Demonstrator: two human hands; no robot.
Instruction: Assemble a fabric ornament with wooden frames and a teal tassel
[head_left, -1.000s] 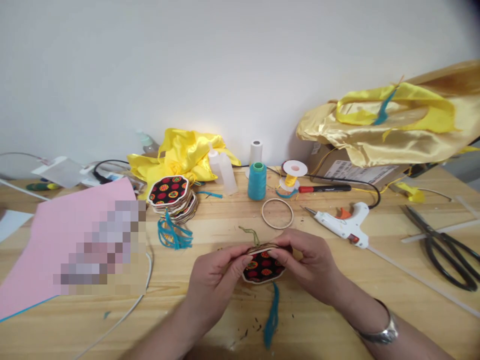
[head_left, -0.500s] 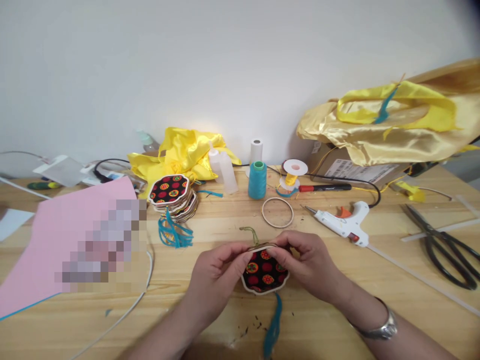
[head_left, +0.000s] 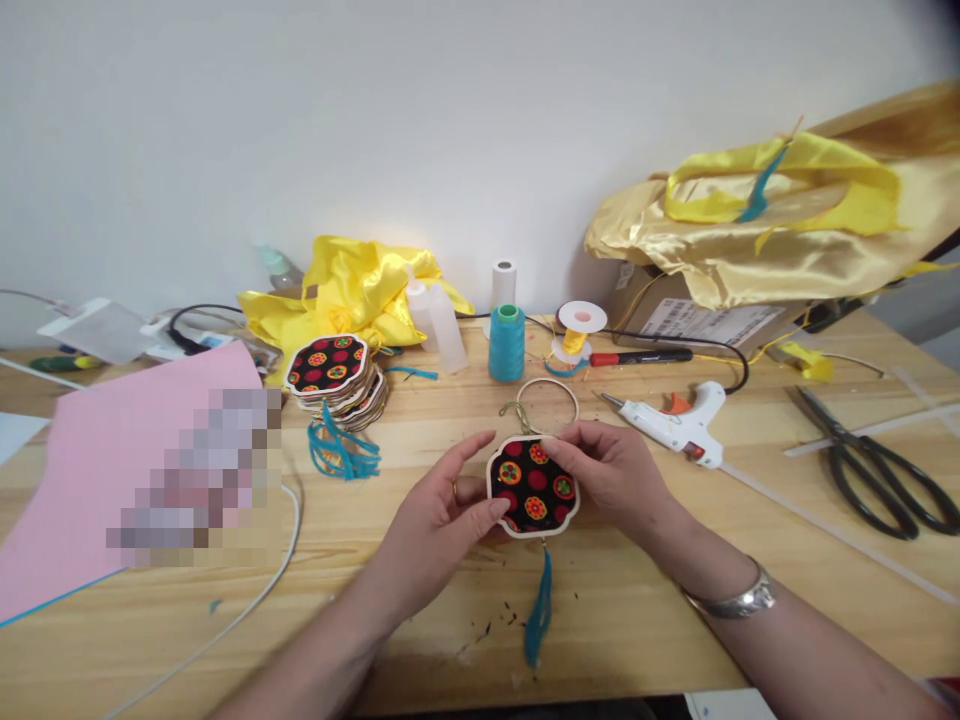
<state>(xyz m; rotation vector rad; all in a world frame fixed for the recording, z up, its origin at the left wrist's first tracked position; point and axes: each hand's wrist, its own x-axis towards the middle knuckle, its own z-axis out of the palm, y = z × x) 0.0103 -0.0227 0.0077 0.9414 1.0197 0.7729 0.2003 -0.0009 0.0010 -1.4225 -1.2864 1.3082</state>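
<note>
Between my two hands is a scallop-edged pendant [head_left: 534, 487] with black patterned fabric and a pale rim. A green cord loop [head_left: 517, 412] sticks up from its top, and a blue tassel [head_left: 538, 615] hangs below. My left hand [head_left: 457, 495] grips its lower left edge, thumb on the front, index finger raised. My right hand [head_left: 611, 465] pinches the upper right edge. Just behind lies a thin round hoop [head_left: 559, 383]. To the left, similar pendants [head_left: 330, 368] are stacked, with blue tassels [head_left: 339, 450] spilling in front.
A teal thread cone [head_left: 507, 345], a yellow thread spool [head_left: 577, 330] and a red-black marker [head_left: 641, 357] stand or lie behind. On the right are a glue gun [head_left: 686, 425] and black scissors [head_left: 874, 460]. A pink sheet [head_left: 97, 450] covers the left side.
The pendant has been raised and moved away from me. My left hand has shifted from its top edge to its lower left edge. The whole view has tilted slightly.
</note>
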